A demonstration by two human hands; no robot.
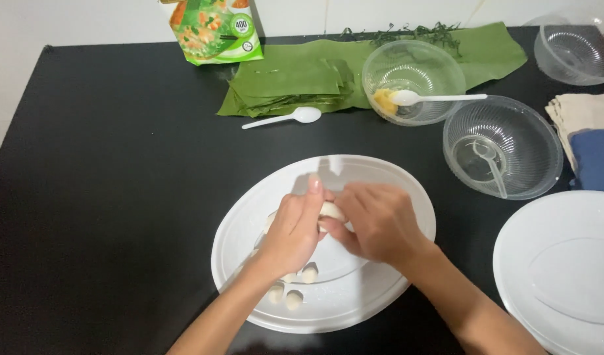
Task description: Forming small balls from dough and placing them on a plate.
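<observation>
- Centrally in the frame, the left hand (292,230) and right hand (377,223) meet over the white oval tray (249,217), fingers of both closed around a pale dough piece (331,210).
- Its long axis seems to run left-right between the palms; both hands touch it.
- Small dough balls (294,299) lie below the left hand, toward the tray's lower rim, on the black table (104,197).
</observation>
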